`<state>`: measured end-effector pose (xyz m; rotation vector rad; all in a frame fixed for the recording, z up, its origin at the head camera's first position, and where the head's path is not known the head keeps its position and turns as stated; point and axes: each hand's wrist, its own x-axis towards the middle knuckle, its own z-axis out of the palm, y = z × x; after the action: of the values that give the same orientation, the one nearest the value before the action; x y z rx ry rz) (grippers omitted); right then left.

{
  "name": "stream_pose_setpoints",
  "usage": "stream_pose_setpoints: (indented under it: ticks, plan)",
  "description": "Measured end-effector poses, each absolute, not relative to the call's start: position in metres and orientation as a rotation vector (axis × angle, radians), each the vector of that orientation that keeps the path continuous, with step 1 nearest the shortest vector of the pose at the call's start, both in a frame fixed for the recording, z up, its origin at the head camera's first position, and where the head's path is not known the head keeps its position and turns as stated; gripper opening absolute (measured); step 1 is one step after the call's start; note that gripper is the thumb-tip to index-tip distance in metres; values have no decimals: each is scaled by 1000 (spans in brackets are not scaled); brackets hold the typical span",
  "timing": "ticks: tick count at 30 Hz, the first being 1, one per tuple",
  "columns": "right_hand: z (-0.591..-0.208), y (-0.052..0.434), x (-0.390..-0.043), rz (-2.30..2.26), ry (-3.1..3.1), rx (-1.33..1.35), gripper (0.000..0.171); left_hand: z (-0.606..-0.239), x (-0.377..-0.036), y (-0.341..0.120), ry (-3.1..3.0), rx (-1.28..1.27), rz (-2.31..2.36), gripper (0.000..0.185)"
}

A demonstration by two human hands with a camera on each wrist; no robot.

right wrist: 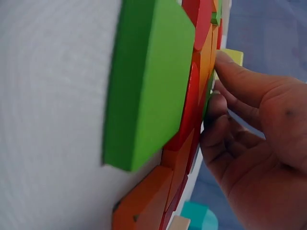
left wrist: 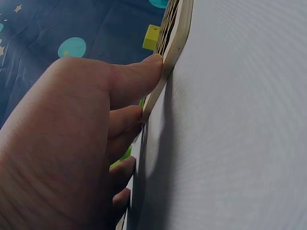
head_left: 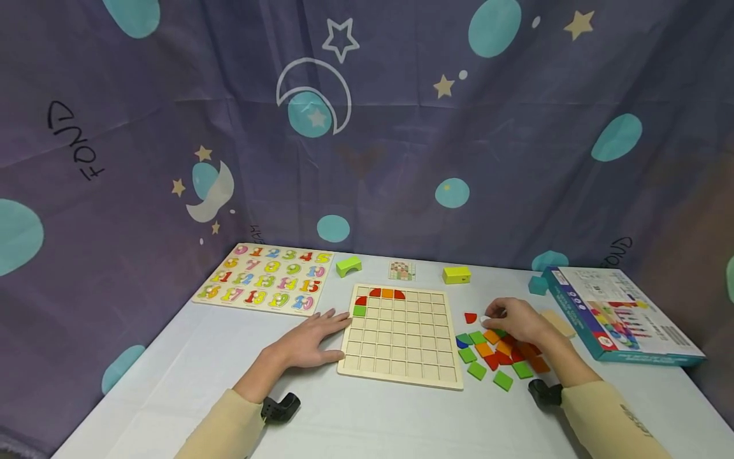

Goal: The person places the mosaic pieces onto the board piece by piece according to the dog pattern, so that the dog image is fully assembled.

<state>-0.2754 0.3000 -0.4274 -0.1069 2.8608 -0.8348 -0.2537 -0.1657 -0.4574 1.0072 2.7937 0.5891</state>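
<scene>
The worktop carried a wooden grid board between the two hands. The left hand lay flat just left of that board, fingers straight, thumb and fingertips touching its edge. The right hand rested over a pile of coloured tiles to the board's right, fingers curled down among them; whether it pinched one I could not tell. A red quarter-round tile lay just left of its fingertips. A number puzzle sat beyond the left hand.
</scene>
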Motion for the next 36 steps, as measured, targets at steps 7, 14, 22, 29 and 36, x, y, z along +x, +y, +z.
stream_pose_setpoints:
  ticks: [7, 14, 22, 29, 36]
  plan:
    - [-428, 298, -275, -854, 2863, -165, 23, -458, -254, -166, 2793, 1018, 590, 71]
    - [-426, 293, -274, -919, 2862, -270, 18, -459, -255, -166, 2797, 1021, 584, 71]
    - [-418, 270, -281, -1050, 2841, -431, 13, -460, -255, -166, 2804, 1021, 574, 71]
    - [-415, 230, -290, -1163, 2821, -541, 9, -460, -255, -166, 2803, 1014, 575, 71]
    - [-416, 191, -301, -1234, 2776, -603, 7, -459, -254, -166, 2795, 1019, 586, 72]
